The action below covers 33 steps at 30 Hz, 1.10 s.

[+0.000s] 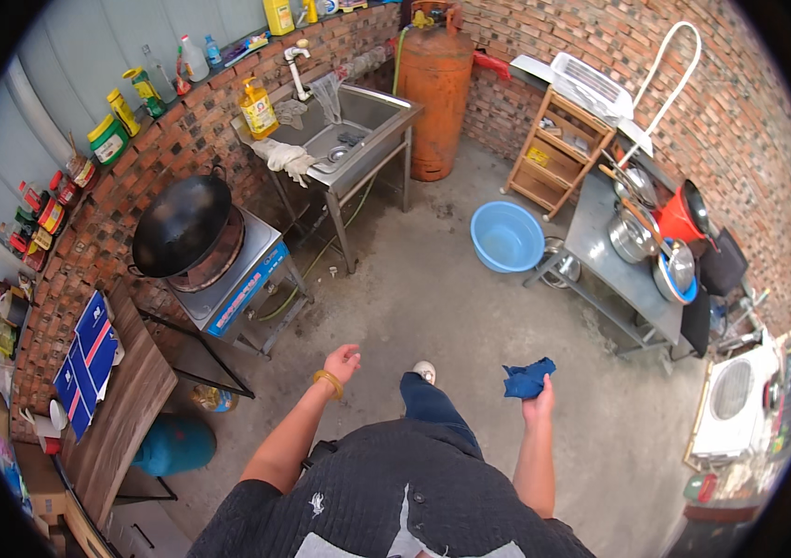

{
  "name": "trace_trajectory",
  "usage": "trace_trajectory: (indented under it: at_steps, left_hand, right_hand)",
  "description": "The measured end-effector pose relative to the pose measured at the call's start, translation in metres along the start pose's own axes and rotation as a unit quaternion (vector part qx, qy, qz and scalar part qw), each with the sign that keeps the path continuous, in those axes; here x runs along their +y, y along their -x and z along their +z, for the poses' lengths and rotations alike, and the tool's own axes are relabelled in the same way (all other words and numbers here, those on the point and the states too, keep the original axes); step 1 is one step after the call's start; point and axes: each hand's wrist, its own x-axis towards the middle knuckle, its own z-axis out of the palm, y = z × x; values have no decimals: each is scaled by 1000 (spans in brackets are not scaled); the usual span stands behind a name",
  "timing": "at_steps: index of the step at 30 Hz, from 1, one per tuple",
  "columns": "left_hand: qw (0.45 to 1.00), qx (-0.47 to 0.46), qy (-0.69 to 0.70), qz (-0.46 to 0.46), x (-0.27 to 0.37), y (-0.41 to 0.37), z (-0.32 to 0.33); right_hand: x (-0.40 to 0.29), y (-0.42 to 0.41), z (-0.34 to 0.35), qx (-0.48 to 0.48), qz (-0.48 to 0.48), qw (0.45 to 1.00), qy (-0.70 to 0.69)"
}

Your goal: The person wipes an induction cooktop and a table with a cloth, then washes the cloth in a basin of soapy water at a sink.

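My right hand (539,402) holds a crumpled dark blue cloth (529,378) out over the concrete floor, right of my body. My left hand (344,363), with a yellow bangle at the wrist, is raised with its fingers loosely curled and holds nothing. One foot in a light shoe (425,372) shows between the hands. Ahead on the left, a black wok (183,227) rests tilted on a gas stove (245,289). Beyond it stands a steel sink (367,150) with white gloves (284,159) over its near edge and a yellow soap bottle (257,111) at its corner.
A blue basin (507,237) lies on the floor ahead. To the right, a metal table (598,240) holds pots and a red bucket (678,213), near a wooden rack (556,153). An orange gas cylinder (435,91) stands by the sink. At left is a wood-topped table (120,390).
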Motion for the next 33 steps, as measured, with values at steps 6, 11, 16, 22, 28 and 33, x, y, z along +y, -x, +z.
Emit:
trace_trajectory:
  at_steps: [6,11,16,22,28,33]
  left_hand:
    - [998,41,-53,-10,71,-103,-41]
    - [990,95,-69,82,175,-229,-89]
    - [935,186,-203,225,286,-424,-189]
    - [797,334,-411,292,468,-680,-298]
    - [614,340,-629,335,547,-893,-404]
    - [658,242,-704,115,532,-979,-562]
  right_hand:
    - [9,-171,163,-39,80,996,15]
    - [27,-296,264,-26,181,983,21]
    - [73,-418,337,18,160,987,24]
    - [100,-520,340,39,176,982,-63]
    - [89,-532,355,206,165,964,-21]
    - [95,-572,381,304,152,940,6]
